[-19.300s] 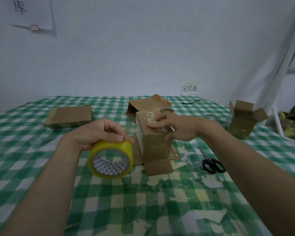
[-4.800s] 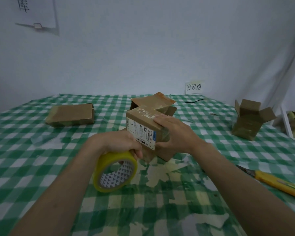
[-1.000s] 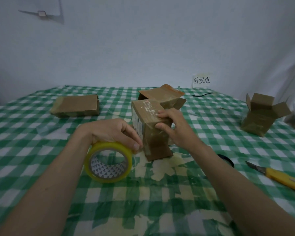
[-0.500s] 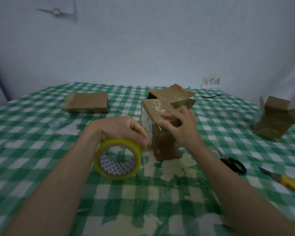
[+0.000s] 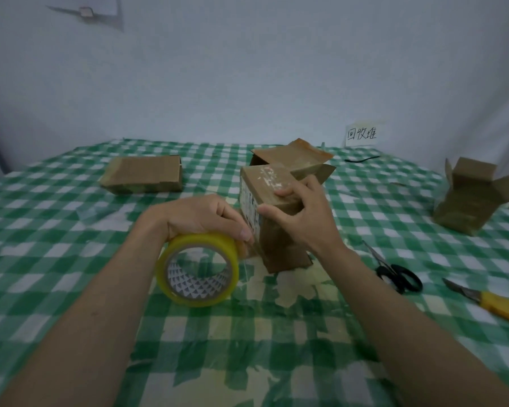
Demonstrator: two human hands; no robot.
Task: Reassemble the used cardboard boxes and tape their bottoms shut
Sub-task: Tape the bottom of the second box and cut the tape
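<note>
Item: upright cardboard box (image 5: pixel 279 218), my right hand (image 5: pixel 303 212) gripping its top; left hand (image 5: pixel 206 218) clasping tape roll (image 5: pixel 199 268) beside it. I'd pull tape taut, press flat.

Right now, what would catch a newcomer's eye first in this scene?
The yellow tape roll in the left hand, low at centre, held against the upright cardboard box gripped by the right hand. To the right on the green checked tablecloth lie black scissors and a yellow utility knife.
</note>
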